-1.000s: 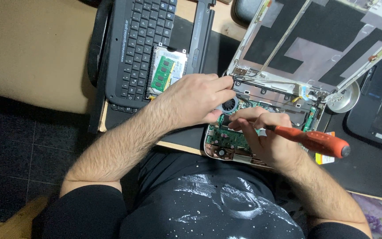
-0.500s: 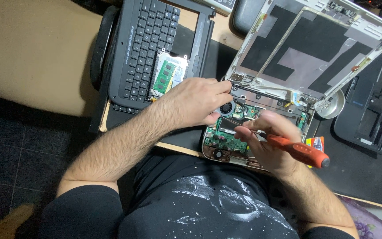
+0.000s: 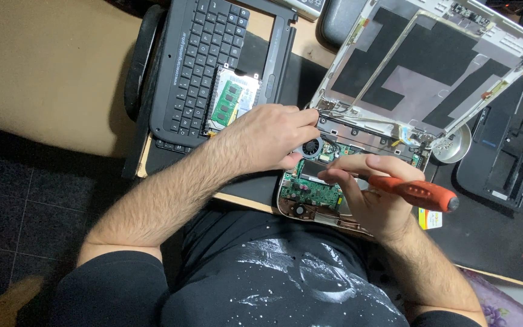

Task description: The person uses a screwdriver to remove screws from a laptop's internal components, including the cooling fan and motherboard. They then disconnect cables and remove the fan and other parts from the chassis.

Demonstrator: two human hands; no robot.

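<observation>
Orange-handled screwdriver [image 3: 416, 192] sits in your right hand [image 3: 373, 200], fingers wrapped round the handle, tip hidden behind your fingers somewhere over the green mainboard [image 3: 311, 189]. Left hand [image 3: 270, 138] is curled loosely, holding nothing, fingertips pressing the chassis edge near the small round fan [image 3: 312, 147]. Opened laptop base [image 3: 334, 181] lies at the desk edge in front of you, white lid shell [image 3: 425, 66] hinged up behind it. Looks like you're mid screw removal on the board. Next move needs the tip seated square before you turn, left hand steadying. Detached keyboard [image 3: 204, 60] with memory stick [image 3: 228, 104] lies off to the left
</observation>
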